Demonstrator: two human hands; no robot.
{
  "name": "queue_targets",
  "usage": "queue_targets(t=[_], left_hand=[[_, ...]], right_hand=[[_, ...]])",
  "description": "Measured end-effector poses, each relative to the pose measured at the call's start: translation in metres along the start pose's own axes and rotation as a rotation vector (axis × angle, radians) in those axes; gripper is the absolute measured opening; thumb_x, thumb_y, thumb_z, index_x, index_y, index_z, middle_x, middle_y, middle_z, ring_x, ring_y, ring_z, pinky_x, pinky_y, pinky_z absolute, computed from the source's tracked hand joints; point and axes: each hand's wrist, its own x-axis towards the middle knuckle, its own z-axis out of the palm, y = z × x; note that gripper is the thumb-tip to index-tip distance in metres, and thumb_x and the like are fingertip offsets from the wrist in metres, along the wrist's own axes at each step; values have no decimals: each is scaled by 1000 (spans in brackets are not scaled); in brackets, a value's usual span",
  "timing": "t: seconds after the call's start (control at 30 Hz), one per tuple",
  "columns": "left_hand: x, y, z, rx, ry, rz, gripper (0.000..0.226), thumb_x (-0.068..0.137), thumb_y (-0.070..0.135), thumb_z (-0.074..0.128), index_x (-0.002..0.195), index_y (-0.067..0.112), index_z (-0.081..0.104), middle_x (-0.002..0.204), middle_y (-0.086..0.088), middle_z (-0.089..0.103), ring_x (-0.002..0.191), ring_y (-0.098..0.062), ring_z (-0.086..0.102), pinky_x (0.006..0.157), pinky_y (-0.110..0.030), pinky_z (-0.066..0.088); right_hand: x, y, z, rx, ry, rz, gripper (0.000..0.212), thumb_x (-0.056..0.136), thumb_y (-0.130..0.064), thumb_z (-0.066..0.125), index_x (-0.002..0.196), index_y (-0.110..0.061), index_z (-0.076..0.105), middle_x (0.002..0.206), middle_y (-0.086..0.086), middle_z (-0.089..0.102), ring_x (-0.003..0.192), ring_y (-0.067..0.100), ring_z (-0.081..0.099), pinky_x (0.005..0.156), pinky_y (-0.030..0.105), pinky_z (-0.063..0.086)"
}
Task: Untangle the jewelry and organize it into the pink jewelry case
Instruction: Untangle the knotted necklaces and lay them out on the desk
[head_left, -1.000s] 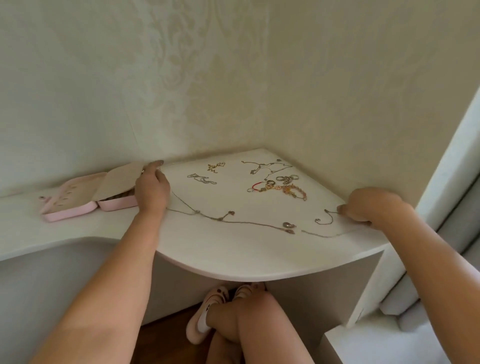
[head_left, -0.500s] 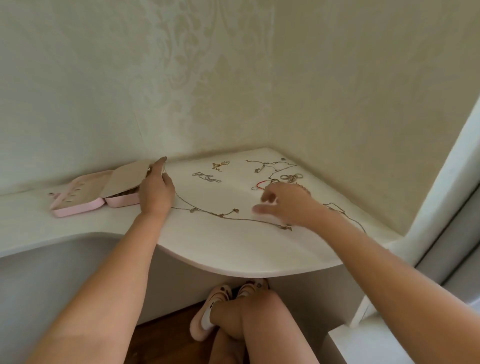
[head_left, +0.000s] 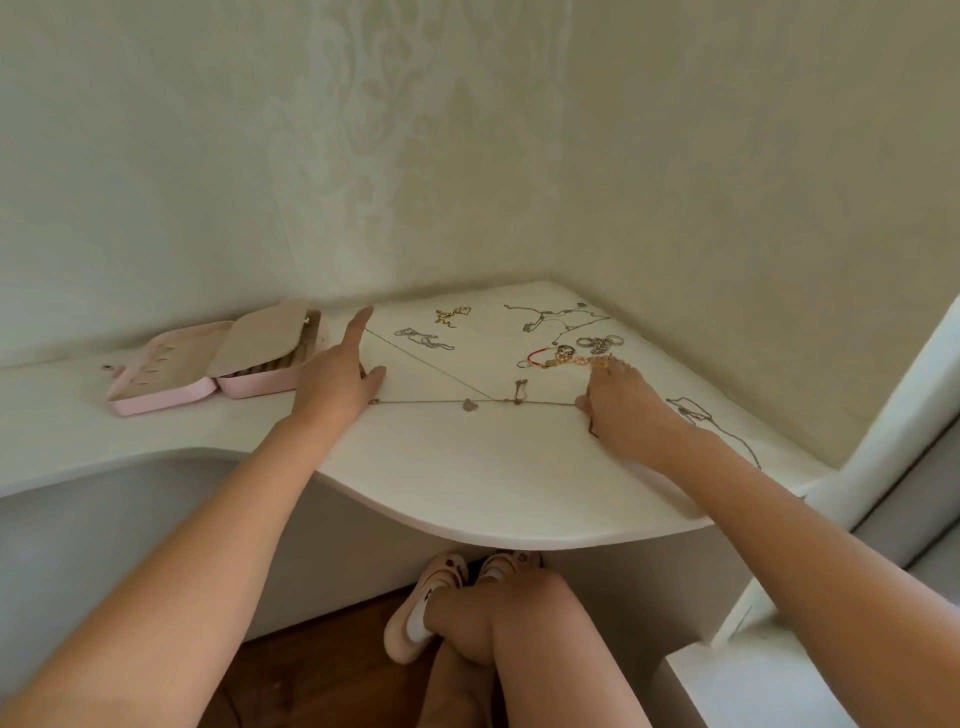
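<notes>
Head view: chain (head_left: 431, 401) ends unseen beneath left hand (head_left: 332, 387), right hand (head_left: 626, 410).

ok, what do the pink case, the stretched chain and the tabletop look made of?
Case: matte pink shell, probably faux leather or plastic; beige lining looks like soft fabric.
Chain: thin grey strand carrying small pendants, likely silver-tone metal; links too fine to see.
Tabletop: smooth off-white matte surface, probably painted or laminated board.
</notes>
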Motion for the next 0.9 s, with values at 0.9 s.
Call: queue_targets(t=[0.9], left_hand=[[-13, -12, -11, -25, -224, 56, 83, 73, 59, 70, 144, 49, 28, 118, 6, 48, 103, -5, 43, 77, -25, 35]], right_hand=[[109, -53, -2, 147, 6, -244, 9, 102, -16, 40, 104, -7, 43, 104, 13, 52, 83, 27, 51, 69, 34, 38]])
